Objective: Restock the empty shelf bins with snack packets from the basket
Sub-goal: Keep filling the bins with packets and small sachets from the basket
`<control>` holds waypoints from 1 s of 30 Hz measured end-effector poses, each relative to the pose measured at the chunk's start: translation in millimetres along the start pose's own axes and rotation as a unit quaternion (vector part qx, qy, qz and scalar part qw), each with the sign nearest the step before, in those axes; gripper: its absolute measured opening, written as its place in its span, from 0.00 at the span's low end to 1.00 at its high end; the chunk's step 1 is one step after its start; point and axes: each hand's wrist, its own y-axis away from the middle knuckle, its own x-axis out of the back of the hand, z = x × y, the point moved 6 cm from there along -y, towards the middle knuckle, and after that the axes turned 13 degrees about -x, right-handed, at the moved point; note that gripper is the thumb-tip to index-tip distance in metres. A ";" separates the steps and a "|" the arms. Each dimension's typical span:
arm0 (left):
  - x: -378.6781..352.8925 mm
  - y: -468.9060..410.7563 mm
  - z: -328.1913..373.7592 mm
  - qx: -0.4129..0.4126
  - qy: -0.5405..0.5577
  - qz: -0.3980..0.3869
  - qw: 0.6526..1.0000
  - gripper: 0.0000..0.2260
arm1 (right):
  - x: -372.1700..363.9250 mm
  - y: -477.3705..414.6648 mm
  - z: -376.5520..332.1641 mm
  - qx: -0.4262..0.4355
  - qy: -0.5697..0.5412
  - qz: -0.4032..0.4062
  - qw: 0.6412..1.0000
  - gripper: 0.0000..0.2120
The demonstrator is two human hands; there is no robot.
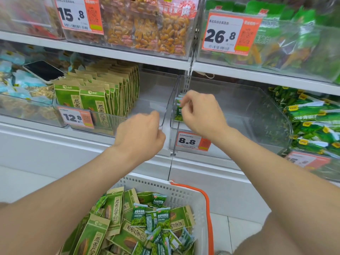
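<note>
A white basket (184, 192) with an orange handle sits below me, holding kraft-and-green sunflower seed packets (114, 208) and small green pea packets (161, 218). My right hand (200, 113) reaches into the clear bin (239, 107) tagged 8.8, its curled fingertips pinching the tops of a few small green packets (178, 111) that stand in the bin's front left corner. The remainder of that bin is bare. My left hand (139, 133) hovers by the front corner of the neighbouring 12.8 bin (147, 100). Its fingers curl under and are hidden. A row of seed packets (95, 94) fills that bin's left half.
A phone (43, 70) lies on packets in the far left bin. Green packets (312, 122) fill the bin to the right. Above, stocked bins carry 15.8 and 26.8 tags. A metal upright (189, 78) divides the shelves. White freezer lids run below.
</note>
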 end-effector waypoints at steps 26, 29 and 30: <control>-184.2 154.5 58.4 -0.219 -0.007 -0.570 0.792 0.13 | -204.1 310.1 30.7 0.283 0.363 -0.582 0.670 0.21; -182.3 154.6 54.2 -0.233 -0.042 -0.568 0.788 0.07 | -229.1 322.9 38.1 0.264 0.363 -0.619 0.645 0.27; -181.2 154.0 50.1 -0.231 -0.052 -0.565 0.790 0.04 | -235.3 327.1 40.7 0.257 0.369 -0.631 0.632 0.29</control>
